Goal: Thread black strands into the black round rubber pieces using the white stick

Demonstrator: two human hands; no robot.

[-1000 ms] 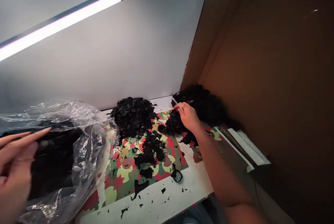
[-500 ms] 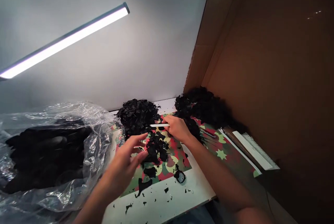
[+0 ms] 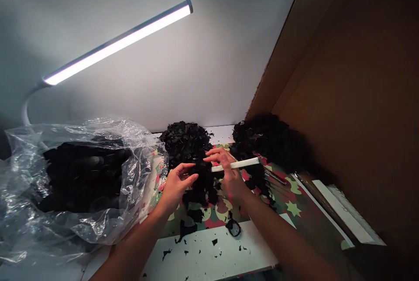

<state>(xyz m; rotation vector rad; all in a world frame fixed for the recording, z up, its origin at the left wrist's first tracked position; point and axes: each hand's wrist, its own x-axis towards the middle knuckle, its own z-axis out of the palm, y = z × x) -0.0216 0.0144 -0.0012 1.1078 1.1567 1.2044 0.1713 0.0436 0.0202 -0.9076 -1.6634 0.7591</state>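
Note:
My right hand is closed round a slim white stick-like tool, which lies across the fingers with one end pointing left. Facing it, my left hand curls its thumb and fingers around something dark that blends into the black scraps behind, so I cannot make out its shape. Just beyond both hands rises a heap of black shreds. Loose black scraps lie below the fingers on a patterned red, green and yellow sheet. A black ring rests near the sheet's front edge.
At left sits a clear plastic bag full of black pieces. A larger black pile lies against the cardboard wall at right. A metal tool lies beside my right forearm. A lit lamp hangs above.
My left hand has come from over the bag to the middle, close to the right hand. My right hand has brought the white tool left from the right-hand pile and turned it. The view has shifted.

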